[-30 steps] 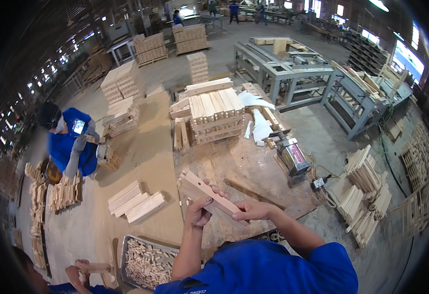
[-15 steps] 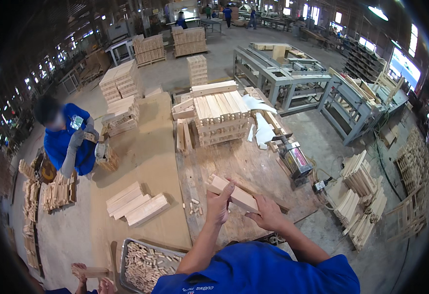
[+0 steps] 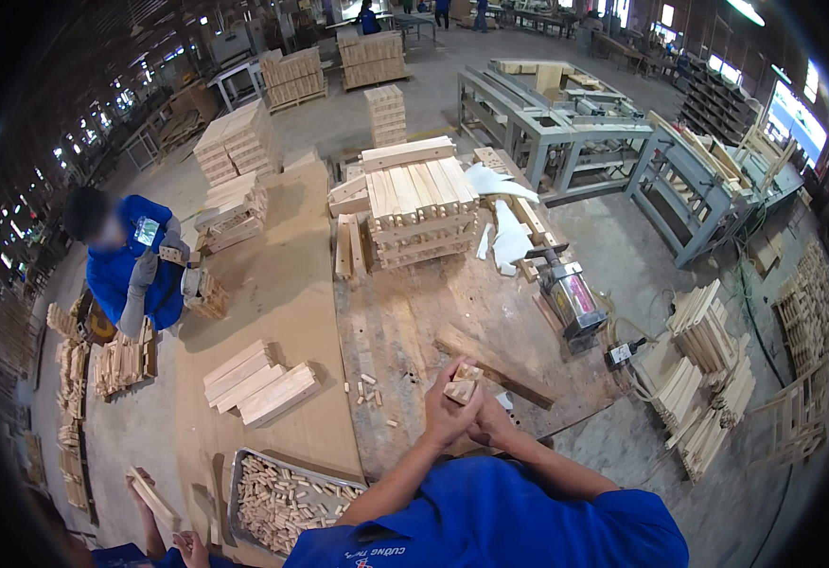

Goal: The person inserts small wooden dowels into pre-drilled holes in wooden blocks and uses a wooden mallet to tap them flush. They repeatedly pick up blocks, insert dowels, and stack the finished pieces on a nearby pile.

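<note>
Close to my body, both hands grip a pair of short pale wooden blocks [image 3: 462,382], turned so their end faces show. My left hand [image 3: 446,417] is wrapped round them from the left. My right hand [image 3: 492,423] closes on them from the right, its fingers partly hidden behind the left hand. Just beyond lies a long wooden bar [image 3: 496,366] on the worktable [image 3: 405,331]. A few loose wooden dowels [image 3: 367,390] are scattered left of my hands. Several cut blocks [image 3: 261,383] rest together farther left.
A metal tray [image 3: 237,492] full of dowels stands at the near left. Stacked wooden bars [image 3: 422,204] occupy the table's far side, near a metal clamp-like device [image 3: 571,298]. A co-worker in blue [image 3: 135,260] handles wood at the left; another person's hand [image 3: 190,547] shows lower left.
The blocks in my hands have swung from lying crosswise to end-on and come nearer my body. My hands have drawn together. The lower-left person's wooden piece has tilted.
</note>
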{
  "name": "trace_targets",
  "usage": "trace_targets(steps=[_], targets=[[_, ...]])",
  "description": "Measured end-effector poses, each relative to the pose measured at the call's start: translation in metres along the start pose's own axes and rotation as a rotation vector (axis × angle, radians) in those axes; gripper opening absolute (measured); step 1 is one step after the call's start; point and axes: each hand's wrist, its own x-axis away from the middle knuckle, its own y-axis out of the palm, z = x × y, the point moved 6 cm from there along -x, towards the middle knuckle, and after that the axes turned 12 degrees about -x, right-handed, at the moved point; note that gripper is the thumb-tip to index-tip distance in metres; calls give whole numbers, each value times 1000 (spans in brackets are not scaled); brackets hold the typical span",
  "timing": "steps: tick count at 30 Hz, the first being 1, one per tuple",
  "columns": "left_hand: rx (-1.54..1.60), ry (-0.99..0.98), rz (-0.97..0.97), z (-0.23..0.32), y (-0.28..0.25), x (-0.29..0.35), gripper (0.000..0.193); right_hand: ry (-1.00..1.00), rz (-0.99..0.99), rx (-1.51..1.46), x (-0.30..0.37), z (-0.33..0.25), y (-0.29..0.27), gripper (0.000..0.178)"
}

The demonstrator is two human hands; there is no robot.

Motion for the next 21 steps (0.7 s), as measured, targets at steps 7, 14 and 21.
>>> trace_targets(steps=[7,14,21], targets=[[13,-192,280,-8,-13,-16,76,148,-97,74,-25,-14,-29,52],[315,-359,623,-33,-61,-56,77,-31,-120,183,-99,-44,-98,61],[362,-425,690,-19,-77,-124,68,-105,-337,426,-211,-55,-134,58]])
